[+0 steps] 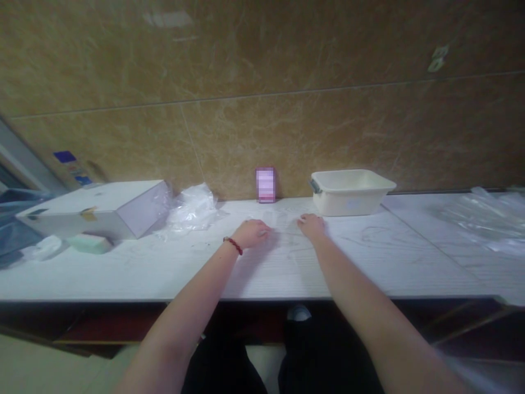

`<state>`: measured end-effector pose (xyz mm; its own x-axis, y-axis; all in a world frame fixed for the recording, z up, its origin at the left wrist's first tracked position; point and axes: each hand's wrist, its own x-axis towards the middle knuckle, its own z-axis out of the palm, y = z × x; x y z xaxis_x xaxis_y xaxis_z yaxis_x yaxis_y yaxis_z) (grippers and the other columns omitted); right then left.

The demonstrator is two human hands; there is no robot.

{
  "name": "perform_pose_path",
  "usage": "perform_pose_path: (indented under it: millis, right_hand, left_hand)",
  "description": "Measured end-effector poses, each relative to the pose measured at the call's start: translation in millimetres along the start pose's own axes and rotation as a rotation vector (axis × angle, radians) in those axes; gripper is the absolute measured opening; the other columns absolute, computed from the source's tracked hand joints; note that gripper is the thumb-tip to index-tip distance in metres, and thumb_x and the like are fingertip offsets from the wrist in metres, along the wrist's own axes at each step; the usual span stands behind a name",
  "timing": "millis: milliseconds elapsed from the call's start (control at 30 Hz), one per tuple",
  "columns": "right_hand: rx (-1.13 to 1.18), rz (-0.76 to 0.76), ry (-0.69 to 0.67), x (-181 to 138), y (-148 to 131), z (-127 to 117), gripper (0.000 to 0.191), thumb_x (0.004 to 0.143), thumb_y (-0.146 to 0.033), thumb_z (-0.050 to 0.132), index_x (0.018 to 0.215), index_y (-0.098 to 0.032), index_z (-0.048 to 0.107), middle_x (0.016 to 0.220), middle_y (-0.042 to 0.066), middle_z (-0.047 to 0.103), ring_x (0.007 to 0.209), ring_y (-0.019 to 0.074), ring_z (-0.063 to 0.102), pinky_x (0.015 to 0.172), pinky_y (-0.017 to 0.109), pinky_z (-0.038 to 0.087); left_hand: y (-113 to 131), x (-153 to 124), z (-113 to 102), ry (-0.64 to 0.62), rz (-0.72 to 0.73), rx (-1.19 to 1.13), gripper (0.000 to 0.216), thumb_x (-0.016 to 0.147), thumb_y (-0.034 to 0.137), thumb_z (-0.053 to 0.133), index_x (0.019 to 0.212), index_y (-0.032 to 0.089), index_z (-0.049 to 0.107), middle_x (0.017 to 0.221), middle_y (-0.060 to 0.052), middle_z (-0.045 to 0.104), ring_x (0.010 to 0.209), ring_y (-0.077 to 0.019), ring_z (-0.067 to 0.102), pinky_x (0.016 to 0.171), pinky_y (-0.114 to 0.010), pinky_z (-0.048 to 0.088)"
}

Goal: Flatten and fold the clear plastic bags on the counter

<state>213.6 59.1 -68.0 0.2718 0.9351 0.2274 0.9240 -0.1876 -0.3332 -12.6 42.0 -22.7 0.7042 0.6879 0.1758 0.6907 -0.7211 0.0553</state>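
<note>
My left hand point(252, 233), with a dark red beaded bracelet point(233, 244) at the wrist, rests low over the white tabletop. Its fingers are loosely stretched to the right, apart from one another. Facing it across a small gap is my right hand point(311, 225), its fingers slightly bent and apart near the surface. Between the hands there is a faint clear sheen on the table; whether it is thin plastic film I cannot tell. Just behind that gap a phone-like device point(266, 185) with a blurred pinkish screen leans upright on the wall. A cream plastic basin point(353, 200) stands just behind my right hand.
On the left are a white box point(102, 205), crumpled clear plastic point(196, 208), a pale green block point(90, 243) and a white roundish item point(47, 248). More clear plastic point(492, 216) lies at the far right. A tiled wall point(287, 131) closes the table's back edge.
</note>
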Motion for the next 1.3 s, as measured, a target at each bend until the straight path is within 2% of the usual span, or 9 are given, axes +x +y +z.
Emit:
perform_pose_path:
  millis: [167,267,433,600,800,933,1033,1200,1300]
  right_hand:
    - [-0.02,-0.027,0.005,-1.1,-1.8,-0.3,0.026,0.073,-0.037,0.043,0.086,-0.026,0.063,0.095,0.005,0.057,0.091,0.02,0.048,0.074,0.03,0.035]
    - [-0.031,-0.076,0.055,0.2,-4.1,0.7,0.025,0.075,-0.032,0.041,0.081,-0.023,0.063,0.088,0.005,0.06,0.087,0.0176,0.05,0.075,0.028,0.034]
    - [0.055,-0.172,0.128,2.1,-7.9,1.7,0.024,0.078,-0.032,0.039,0.085,-0.023,0.059,0.085,0.004,0.061,0.083,0.0144,0.052,0.076,0.026,0.034]
    - [0.277,-0.127,-0.02,-5.5,-11.7,-2.4,0.026,0.075,-0.033,0.043,0.099,-0.025,0.048,0.076,-0.001,0.061,0.072,0.0115,0.055,0.063,0.02,0.037]
    - [0.327,-0.161,-0.093,-14.8,-12.6,-7.1,0.049,0.065,-0.018,0.052,0.112,-0.021,0.038,0.074,-0.001,0.061,0.069,0.0109,0.055,0.063,0.019,0.038]
    - [0.356,-0.173,-0.077,-15.8,-15.7,-8.6,0.047,0.067,-0.014,0.049,0.112,-0.021,0.037,0.077,-0.001,0.062,0.072,0.0104,0.055,0.066,0.019,0.038]
    - [0.372,-0.193,-0.053,-17.1,-20.7,-10.0,0.042,0.068,-0.017,0.049,0.109,-0.022,0.04,0.078,-0.002,0.062,0.072,0.0099,0.055,0.066,0.019,0.038]
    - [0.378,-0.276,-0.054,-19.4,-26.3,-8.6,0.038,0.067,-0.017,0.05,0.104,-0.022,0.044,0.076,-0.003,0.062,0.07,0.009,0.054,0.065,0.019,0.038]
    - [0.371,-0.311,-0.051,-20.3,-27.9,-6.5,0.037,0.067,-0.017,0.05,0.103,-0.023,0.045,0.076,-0.003,0.062,0.069,0.009,0.054,0.064,0.019,0.038]
  left_hand:
    - [20.6,41.6,0.2,-0.199,-0.203,0.028,0.037,0.075,0.044,0.037,0.105,0.028,0.052,0.109,-0.005,0.053,0.097,-0.0219,0.049,0.08,-0.033,0.037]
    - [21.8,46.9,6.3,-0.262,-0.215,0.024,0.042,0.073,0.045,0.04,0.11,0.027,0.049,0.113,-0.006,0.051,0.1,-0.0227,0.047,0.081,-0.034,0.036]
    - [20.9,33.3,17.7,-0.243,-0.072,-0.012,0.059,0.065,0.055,0.045,0.118,0.028,0.038,0.124,-0.005,0.04,0.111,-0.0235,0.036,0.09,-0.039,0.029]
    - [23.4,26.2,23.1,-0.238,-0.06,0.004,0.062,0.064,0.062,0.041,0.118,0.033,0.036,0.129,-0.005,0.032,0.116,-0.0303,0.026,0.088,-0.052,0.024]
    - [20.8,33.7,26.4,-0.056,-0.059,-0.085,0.043,0.075,0.044,0.038,0.109,0.019,0.048,0.109,-0.009,0.051,0.103,-0.0204,0.044,0.086,-0.032,0.034]
    - [17.8,39.7,31.2,0.131,-0.311,-0.312,0.038,0.077,0.034,0.039,0.11,0.017,0.047,0.093,-0.006,0.059,0.085,-0.0153,0.054,0.076,-0.025,0.04]
    - [17.4,43.9,35.5,0.176,-0.441,-0.58,0.037,0.079,0.035,0.035,0.111,0.02,0.045,0.083,-0.003,0.061,0.073,-0.0117,0.057,0.066,-0.022,0.044]
    - [18.6,51.0,41.9,0.116,-0.499,-1.03,0.039,0.079,0.042,0.034,0.105,0.018,0.049,0.084,-0.006,0.061,0.066,-0.0106,0.058,0.057,-0.022,0.046]
    - [17.4,53.3,45.6,0.155,-0.501,-1.084,0.039,0.078,0.044,0.036,0.09,0.012,0.055,0.083,-0.007,0.062,0.067,-0.0114,0.058,0.057,-0.022,0.047]
